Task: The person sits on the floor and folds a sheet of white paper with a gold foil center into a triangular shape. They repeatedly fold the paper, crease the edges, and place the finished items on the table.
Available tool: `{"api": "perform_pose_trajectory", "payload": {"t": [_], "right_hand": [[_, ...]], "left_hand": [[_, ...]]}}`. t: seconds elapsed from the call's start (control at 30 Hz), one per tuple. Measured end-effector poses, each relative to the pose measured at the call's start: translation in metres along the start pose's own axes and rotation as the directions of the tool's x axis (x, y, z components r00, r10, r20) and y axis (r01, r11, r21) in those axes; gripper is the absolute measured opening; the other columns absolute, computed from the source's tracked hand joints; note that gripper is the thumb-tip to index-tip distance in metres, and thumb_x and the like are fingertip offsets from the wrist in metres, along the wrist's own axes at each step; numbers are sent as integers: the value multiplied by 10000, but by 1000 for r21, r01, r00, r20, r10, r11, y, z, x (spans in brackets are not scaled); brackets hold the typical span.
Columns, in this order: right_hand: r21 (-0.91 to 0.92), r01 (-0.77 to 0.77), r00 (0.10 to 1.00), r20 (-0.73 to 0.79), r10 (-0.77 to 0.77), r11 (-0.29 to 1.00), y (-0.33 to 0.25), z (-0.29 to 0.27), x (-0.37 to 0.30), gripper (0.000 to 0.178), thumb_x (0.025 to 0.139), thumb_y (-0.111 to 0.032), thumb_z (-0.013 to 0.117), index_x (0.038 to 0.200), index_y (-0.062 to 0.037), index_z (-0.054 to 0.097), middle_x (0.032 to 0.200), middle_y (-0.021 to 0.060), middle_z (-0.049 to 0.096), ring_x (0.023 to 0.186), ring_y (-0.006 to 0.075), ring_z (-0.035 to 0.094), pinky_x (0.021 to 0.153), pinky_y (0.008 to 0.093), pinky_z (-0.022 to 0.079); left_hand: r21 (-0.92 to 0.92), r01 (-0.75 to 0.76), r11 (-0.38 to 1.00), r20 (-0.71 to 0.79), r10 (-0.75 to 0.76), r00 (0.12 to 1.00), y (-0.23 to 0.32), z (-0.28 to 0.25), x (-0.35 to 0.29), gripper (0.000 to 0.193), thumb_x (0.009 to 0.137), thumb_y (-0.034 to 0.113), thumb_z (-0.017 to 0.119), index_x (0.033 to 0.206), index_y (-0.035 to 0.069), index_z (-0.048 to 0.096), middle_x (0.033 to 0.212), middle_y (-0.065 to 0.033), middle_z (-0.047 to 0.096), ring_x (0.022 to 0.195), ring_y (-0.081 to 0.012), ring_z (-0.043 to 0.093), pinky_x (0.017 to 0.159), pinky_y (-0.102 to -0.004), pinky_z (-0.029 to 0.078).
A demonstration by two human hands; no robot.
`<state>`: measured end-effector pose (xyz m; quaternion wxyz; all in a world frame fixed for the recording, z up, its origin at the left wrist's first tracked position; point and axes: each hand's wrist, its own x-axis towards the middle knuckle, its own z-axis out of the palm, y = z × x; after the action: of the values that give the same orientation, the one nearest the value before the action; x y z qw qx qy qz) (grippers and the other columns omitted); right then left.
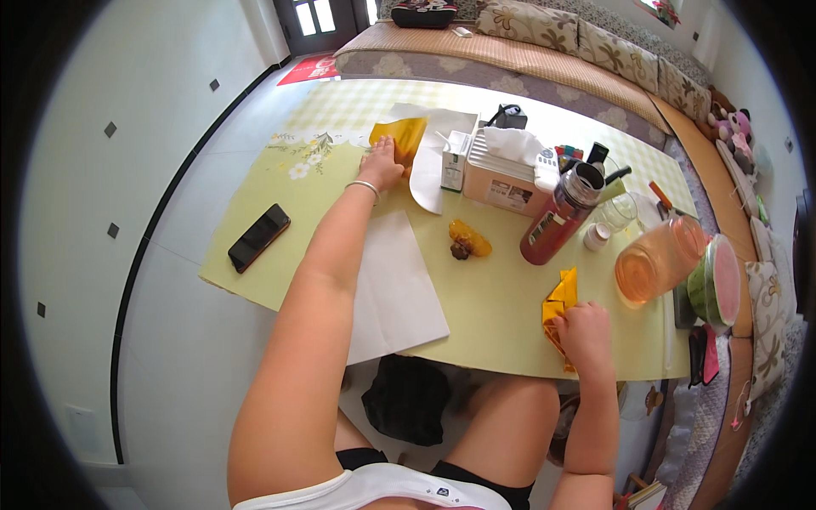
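Observation:
My left hand [384, 164] reaches across the table with its fingers stretched out over a shiny gold sheet [410, 136]. That sheet lies partly on a curved white sheet of paper [427, 183]. Near the table's front right edge, my right hand [585, 338] is closed on a crumpled strip of gold foil [558, 297]; its fingertips are partly hidden. Beneath my left forearm a large white paper [395, 289] overhangs the front edge. Between my hands lies an amber-yellow lump with a dark brown end [467, 240].
A phone [259, 237] lies on the left. A tissue box [506, 183], small carton [454, 161], red flask [561, 217] and white-capped jar [597, 236] stand centre right. Farther right are a pink-liquid jug [659, 259] and a cut watermelon [716, 285]. A cushioned bench [510, 64] runs behind the table.

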<state>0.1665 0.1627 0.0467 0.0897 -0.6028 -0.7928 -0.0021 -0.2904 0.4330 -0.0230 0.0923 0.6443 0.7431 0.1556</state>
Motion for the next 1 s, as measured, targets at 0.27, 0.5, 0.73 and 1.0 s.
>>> {"api": "perform_pose_trajectory", "payload": {"t": [0.27,0.5,0.73,1.0], "right_hand": [[76,-58,995,-74,63,995,1,9,4,124,834,-125,739,826,-14,687,823,154,657,798,359,627,719,452,505],[154,-24,983,-177,51,988,-2,10,0,98,848,-129,728,872,-42,689,851,117,663,816,331,650,721,431,522],[217,45,974,-228,6,975,-2,9,-11,114,850,-92,717,948,-37,697,959,123,703,859,334,674,744,417,542],[206,102,971,-235,-52,973,4,21,-20,153,842,-76,708,986,-25,708,1052,141,711,1003,345,658,863,427,536]], "left_hand": [[248,-94,964,147,59,987,14,-43,-14,723,800,546,686,1363,102,593,1505,-182,463,1443,-309,392,1140,-517,349],[227,-94,969,98,73,993,-7,-53,-8,815,734,710,730,1238,73,660,1361,-169,579,1245,-312,591,988,-428,515],[271,41,962,76,-64,995,-9,-69,-43,849,666,721,801,1096,-3,697,1243,-211,614,1122,-329,620,933,-398,525],[64,30,998,156,-40,987,-19,-70,-104,769,837,642,712,1210,-28,651,1291,-238,594,1227,-342,577,1002,-429,487]]}}
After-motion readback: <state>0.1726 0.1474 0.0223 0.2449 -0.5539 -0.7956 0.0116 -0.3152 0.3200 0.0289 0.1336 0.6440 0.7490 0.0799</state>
